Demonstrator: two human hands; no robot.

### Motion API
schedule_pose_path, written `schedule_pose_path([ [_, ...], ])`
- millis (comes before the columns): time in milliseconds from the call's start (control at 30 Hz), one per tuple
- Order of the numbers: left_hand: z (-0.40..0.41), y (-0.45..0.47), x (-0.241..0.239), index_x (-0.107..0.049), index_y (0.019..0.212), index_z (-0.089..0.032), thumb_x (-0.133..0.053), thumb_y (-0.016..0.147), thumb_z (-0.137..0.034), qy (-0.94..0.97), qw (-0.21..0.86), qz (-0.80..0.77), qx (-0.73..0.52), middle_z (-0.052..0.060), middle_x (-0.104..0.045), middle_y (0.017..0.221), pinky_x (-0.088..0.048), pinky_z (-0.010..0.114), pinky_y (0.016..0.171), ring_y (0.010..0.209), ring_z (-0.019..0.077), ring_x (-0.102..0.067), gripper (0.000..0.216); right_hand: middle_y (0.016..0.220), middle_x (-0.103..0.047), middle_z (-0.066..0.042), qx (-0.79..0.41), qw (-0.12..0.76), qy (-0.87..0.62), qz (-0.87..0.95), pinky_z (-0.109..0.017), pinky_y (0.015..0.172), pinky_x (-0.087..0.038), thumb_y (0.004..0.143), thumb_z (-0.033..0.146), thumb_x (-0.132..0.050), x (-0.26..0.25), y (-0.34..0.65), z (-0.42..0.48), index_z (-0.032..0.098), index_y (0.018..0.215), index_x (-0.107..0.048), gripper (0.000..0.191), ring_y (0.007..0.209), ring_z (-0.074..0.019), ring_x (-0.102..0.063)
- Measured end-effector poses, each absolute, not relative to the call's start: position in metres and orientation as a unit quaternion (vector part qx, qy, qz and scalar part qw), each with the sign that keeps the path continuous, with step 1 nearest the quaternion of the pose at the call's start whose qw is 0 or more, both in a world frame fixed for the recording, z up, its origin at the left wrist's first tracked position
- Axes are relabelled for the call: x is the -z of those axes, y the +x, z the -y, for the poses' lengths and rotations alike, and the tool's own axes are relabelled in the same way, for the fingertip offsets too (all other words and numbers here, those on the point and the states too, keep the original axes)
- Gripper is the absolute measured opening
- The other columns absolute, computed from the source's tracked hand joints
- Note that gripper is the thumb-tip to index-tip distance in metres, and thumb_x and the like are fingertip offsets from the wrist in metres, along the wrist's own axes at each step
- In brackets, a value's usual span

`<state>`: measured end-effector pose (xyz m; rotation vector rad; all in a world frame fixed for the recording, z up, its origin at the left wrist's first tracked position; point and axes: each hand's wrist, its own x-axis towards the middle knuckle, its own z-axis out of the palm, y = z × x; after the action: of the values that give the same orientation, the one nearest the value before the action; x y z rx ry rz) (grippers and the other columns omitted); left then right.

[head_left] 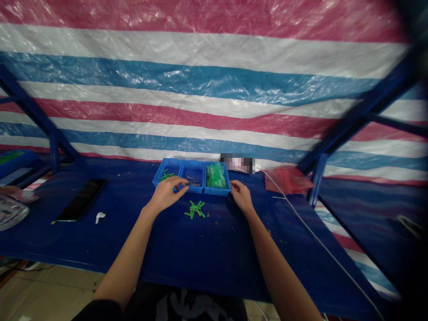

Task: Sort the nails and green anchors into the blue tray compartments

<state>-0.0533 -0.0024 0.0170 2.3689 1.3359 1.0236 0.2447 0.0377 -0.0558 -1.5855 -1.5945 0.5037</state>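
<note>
Three small blue bins stand side by side at the back of the table. My left hand (167,192) is at the front of the left bin (157,179), its thumb and fingers apart near the middle bin. Green strips (166,175) lie in the left bin. The middle bin (194,168) has thin metal pieces (192,181). The right bin (217,191) holds a green plastic bag (216,174). My right hand (241,195) is beside that bin's right side, fingers loosely bent and apart; whether they touch it I cannot tell. Several green strips (195,209) lie in front of the bins.
A black phone (82,200) and a white earbud (99,216) lie at the left. Behind the right bin is a partly blurred device (238,164) with a white cable (301,218) running rightward. Red plastic bags (288,179) lie by the blue frame (317,178).
</note>
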Motion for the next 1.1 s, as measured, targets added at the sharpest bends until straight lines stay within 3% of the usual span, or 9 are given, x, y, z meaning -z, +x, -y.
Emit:
schedule_pose_path([
  [433, 0.011, -0.046, -0.006, -0.064, 0.080, -0.021, -0.064, 0.060, -0.023, 0.858, 0.277, -0.427, -0.072, -0.002, -0.063, 0.073, -0.034, 0.022, 0.052, 0.063, 0.0134, -0.057, 0.020, 0.066, -0.063, -0.003, -0.200, 0.410, -0.622, 0.636, -0.026, 0.053, -0.038, 0.078, 0.042, -0.046, 0.052, 0.243, -0.036, 0.020, 0.082, -0.064, 0.029, 0.057, -0.0166, -0.055],
  [767, 0.007, -0.049, 0.004, -0.060, 0.069, -0.017, -0.060, 0.064, -0.022, 0.849, 0.323, -0.409, -0.091, -0.001, -0.060, 0.066, -0.035, 0.021, 0.053, 0.059, 0.0114, -0.053, 0.008, 0.070, -0.065, -0.004, -0.198, 0.405, -0.623, 0.639, -0.027, 0.055, -0.040, 0.078, 0.041, -0.046, 0.054, 0.244, -0.037, 0.020, 0.083, -0.064, 0.028, 0.059, -0.0167, -0.055],
  [1100, 0.004, -0.058, -0.004, -0.058, 0.072, -0.015, -0.060, 0.071, -0.025, 0.812, 0.383, -0.411, -0.158, -0.001, -0.059, 0.065, -0.039, 0.022, 0.055, 0.059, 0.0113, -0.054, 0.010, 0.069, -0.064, -0.004, -0.203, 0.430, -0.616, 0.628, -0.028, 0.056, -0.041, 0.077, 0.042, -0.049, 0.057, 0.245, -0.039, 0.019, 0.086, -0.064, 0.029, 0.057, -0.0163, -0.055],
])
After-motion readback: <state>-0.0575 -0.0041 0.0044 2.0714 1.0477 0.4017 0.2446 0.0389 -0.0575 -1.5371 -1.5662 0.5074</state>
